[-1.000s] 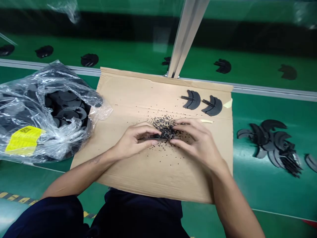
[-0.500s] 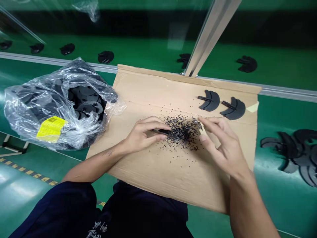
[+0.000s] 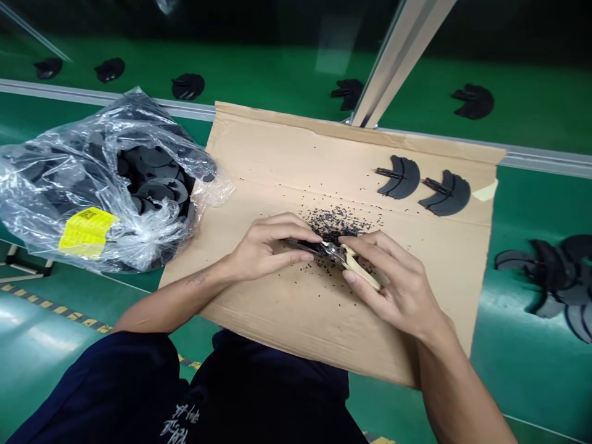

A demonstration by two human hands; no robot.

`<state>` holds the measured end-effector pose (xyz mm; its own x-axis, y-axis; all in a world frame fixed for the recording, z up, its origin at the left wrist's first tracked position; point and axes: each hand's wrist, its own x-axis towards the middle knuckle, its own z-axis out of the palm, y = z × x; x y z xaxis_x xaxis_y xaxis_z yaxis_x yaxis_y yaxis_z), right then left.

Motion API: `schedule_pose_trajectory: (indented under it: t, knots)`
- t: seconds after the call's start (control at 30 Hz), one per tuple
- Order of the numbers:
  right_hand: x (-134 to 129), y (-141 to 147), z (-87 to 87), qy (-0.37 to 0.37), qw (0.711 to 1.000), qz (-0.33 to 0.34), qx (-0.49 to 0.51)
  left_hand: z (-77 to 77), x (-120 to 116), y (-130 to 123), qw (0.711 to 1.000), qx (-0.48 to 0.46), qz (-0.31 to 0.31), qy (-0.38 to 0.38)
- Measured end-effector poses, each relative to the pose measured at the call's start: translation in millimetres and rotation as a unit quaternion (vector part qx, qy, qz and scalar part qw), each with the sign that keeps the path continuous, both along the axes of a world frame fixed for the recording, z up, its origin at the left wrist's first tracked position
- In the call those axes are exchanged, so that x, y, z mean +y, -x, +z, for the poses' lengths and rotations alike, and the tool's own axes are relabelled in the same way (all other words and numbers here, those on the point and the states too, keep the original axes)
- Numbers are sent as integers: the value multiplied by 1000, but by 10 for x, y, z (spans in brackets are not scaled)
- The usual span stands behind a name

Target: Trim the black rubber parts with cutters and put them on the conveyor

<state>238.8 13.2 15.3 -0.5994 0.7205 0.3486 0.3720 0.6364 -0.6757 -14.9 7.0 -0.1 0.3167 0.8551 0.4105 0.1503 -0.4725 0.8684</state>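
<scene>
The fingers of the left hand (image 3: 264, 248) curl closed, thumb beneath, pinching a thin black plastic piece (image 3: 305, 246) that points toward the right hand. The fingers of the right hand (image 3: 393, 277) wrap around the cream-colored handles of small metal cutters (image 3: 345, 259), whose steel tip meets the end of the black piece. Both hands are close together, wrists bent inward, over the middle of a flattened cardboard sheet (image 3: 272, 160).

Both bare forearms reach forward from the bottom of the view, and the left forearm (image 3: 166, 302) has a small dark tattoo (image 3: 198, 278), too small to make out. Dark trousers (image 3: 115, 388) sit nearest the cardboard's lower edge, printed with white characters (image 3: 178, 424) that cannot be read clearly.

Black plastic crumbs (image 3: 335, 222) are scattered on the cardboard, just beyond the hands. Two black crescent-shaped parts (image 3: 400, 177) lie side by side near its far right corner. Left of the cardboard sits a clear plastic bag (image 3: 92, 185) full of black discs, with a yellow label (image 3: 87, 232) whose small print and code block are too small to read. Right of the cardboard, a loose heap of black parts (image 3: 552, 280) lies on a green surface (image 3: 531, 382).
</scene>
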Motion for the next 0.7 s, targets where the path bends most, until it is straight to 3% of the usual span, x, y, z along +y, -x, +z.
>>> schedule_pose_trajectory:
  t: [0.6, 0.7]
  knots:
    - [-4, -28, -34, -116, 991, -20, -58, -31, 19, 5, 999, 5, -8, -33]
    - [-19, -9, -35, -99, 993, -23, -56, -30, 15, 11, 999, 10, -11, -32]
